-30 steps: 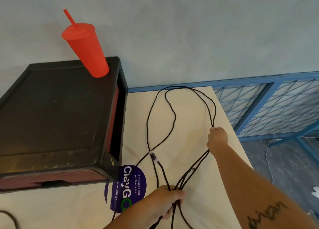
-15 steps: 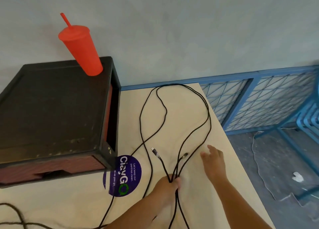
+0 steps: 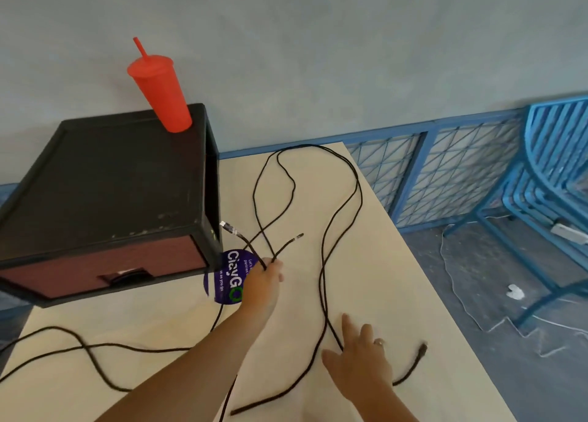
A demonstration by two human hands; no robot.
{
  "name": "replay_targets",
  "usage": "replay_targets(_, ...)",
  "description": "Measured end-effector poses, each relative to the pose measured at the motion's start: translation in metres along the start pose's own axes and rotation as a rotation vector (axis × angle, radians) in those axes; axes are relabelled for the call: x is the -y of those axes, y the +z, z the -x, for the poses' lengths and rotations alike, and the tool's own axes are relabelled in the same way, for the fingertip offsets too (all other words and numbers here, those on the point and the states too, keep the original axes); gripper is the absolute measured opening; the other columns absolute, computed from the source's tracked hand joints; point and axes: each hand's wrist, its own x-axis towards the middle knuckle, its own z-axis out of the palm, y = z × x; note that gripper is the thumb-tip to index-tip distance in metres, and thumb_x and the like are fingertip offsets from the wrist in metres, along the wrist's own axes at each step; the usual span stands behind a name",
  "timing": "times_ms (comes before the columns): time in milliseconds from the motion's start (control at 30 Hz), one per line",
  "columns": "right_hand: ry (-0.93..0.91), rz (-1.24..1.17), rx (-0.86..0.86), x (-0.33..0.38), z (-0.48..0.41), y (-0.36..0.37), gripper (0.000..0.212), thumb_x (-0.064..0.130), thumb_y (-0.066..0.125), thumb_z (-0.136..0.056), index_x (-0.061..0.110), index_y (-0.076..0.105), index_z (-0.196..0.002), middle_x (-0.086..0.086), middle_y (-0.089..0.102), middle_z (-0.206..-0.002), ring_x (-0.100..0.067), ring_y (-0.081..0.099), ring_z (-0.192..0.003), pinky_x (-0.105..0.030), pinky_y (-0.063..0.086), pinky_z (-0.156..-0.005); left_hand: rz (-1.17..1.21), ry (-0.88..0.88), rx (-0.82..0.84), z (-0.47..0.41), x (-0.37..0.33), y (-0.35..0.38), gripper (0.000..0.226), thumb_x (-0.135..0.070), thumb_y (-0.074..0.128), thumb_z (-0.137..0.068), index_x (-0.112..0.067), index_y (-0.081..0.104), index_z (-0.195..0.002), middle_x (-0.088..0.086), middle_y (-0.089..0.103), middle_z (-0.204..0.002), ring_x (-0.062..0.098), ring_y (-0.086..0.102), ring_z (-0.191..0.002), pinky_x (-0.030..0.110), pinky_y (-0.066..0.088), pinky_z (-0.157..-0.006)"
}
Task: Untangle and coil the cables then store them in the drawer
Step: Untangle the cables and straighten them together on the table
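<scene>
Long black cables (image 3: 324, 240) lie in loose loops across the cream table (image 3: 397, 262). My left hand (image 3: 265, 281) grips a bundle of strands near two connector ends, one clear-tipped plug (image 3: 229, 228) and one thin plug (image 3: 299, 236). My right hand (image 3: 359, 358) lies flat with spread fingers on the table, over a strand that ends in a plug (image 3: 421, 348) to its right. The black drawer box (image 3: 105, 179) with a shut reddish drawer front (image 3: 101, 267) stands at the left.
A red tumbler with a straw (image 3: 162, 96) stands on the box's back right corner. A purple round sticker (image 3: 227, 276) lies by the box. More cable (image 3: 79, 350) trails over the table's left. Blue metal fencing (image 3: 445, 167) and blue chairs (image 3: 547, 182) stand beyond the table's right edge.
My right hand let go of the far loop and came down flat onto the near table. My left hand moved forward and left with the bundle. The view pulled back, showing the drawer front.
</scene>
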Motion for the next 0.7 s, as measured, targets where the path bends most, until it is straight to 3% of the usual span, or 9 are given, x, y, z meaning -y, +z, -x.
replay_targets(100, -0.151, 0.256, 0.041, 0.008, 0.015, 0.005, 0.035, 0.020, 0.038, -0.095, 0.013, 0.045, -0.129, -0.015, -0.003, -0.155, -0.038, 0.026, -0.124, -0.041, 0.037, -0.099, 0.106, -0.007, -0.016, 0.017, -0.001, -0.018, 0.022, -0.016, 0.051, -0.091, -0.013, 0.052, -0.069, -0.001, 0.051, -0.068, 0.012, 0.044, -0.065, 0.026, 0.033, -0.060)
replay_targets(133, -0.158, 0.282, 0.044, 0.011, 0.017, 0.005, 0.032, 0.016, 0.039, -0.096, 0.013, 0.047, -0.127, -0.019, -0.005, -0.155, -0.041, 0.025, -0.124, -0.044, 0.039, -0.098, 0.125, -0.011, -0.008, 0.022, 0.000, -0.023, 0.021, -0.016, 0.050, -0.091, -0.014, 0.052, -0.070, 0.000, 0.051, -0.069, 0.012, 0.042, -0.064, 0.026, 0.032, -0.058)
replay_targets(233, -0.113, 0.130, 0.020, 0.025, 0.023, 0.007, 0.039, 0.020, 0.035, -0.097, 0.020, 0.035, -0.136, -0.023, 0.004, -0.153, -0.043, 0.025, -0.127, -0.047, 0.038, -0.099, 0.157, -0.013, -0.001, 0.034, 0.003, -0.039, 0.019, -0.017, 0.051, -0.091, -0.015, 0.053, -0.072, 0.001, 0.052, -0.070, 0.012, 0.042, -0.063, 0.026, 0.034, -0.059)
replay_targets(367, 0.058, -0.284, -0.042, 0.042, 0.029, 0.016, 0.076, 0.047, 0.042, -0.090, 0.015, 0.005, -0.148, -0.010, 0.026, -0.144, -0.031, 0.038, -0.127, -0.035, 0.038, -0.101, 0.190, 0.021, -0.012, 0.047, 0.002, -0.054, 0.022, -0.016, 0.052, -0.090, -0.016, 0.052, -0.068, 0.000, 0.050, -0.062, 0.011, 0.044, -0.062, 0.025, 0.031, -0.056)
replay_targets(567, 0.118, -0.333, -0.080, 0.068, 0.028, 0.020, 0.090, 0.059, 0.042, -0.087, 0.004, 0.005, -0.147, -0.012, 0.026, -0.147, -0.030, 0.039, -0.129, -0.036, 0.038, -0.102, 0.191, 0.046, 0.019, 0.060, 0.001, -0.070, 0.026, -0.018, 0.051, -0.090, -0.017, 0.051, -0.064, 0.000, 0.049, -0.060, 0.012, 0.042, -0.061, 0.026, 0.032, -0.059)
replay_targets(633, 0.119, -0.320, -0.076, 0.070, 0.027, 0.022, 0.088, 0.051, 0.046, -0.087, 0.006, 0.001, -0.148, -0.011, 0.022, -0.148, -0.031, 0.037, -0.130, -0.035, 0.040, -0.102, 0.211, 0.042, 0.039, 0.064, 0.004, -0.074, 0.026, -0.017, 0.050, -0.091, -0.018, 0.054, -0.064, 0.000, 0.050, -0.061, 0.013, 0.045, -0.066, 0.028, 0.037, -0.069)
replay_targets(700, 0.137, -0.371, -0.074, 0.070, 0.024, 0.024, 0.075, 0.033, 0.044, -0.091, 0.010, 0.001, -0.148, -0.012, 0.022, -0.147, -0.032, 0.038, -0.129, -0.035, 0.042, -0.099, 0.214, 0.036, 0.046, 0.068, 0.005, -0.079, 0.027, -0.017, 0.051, -0.091, -0.017, 0.055, -0.064, 0.000, 0.050, -0.060, 0.013, 0.044, -0.064, 0.035, 0.040, -0.069)
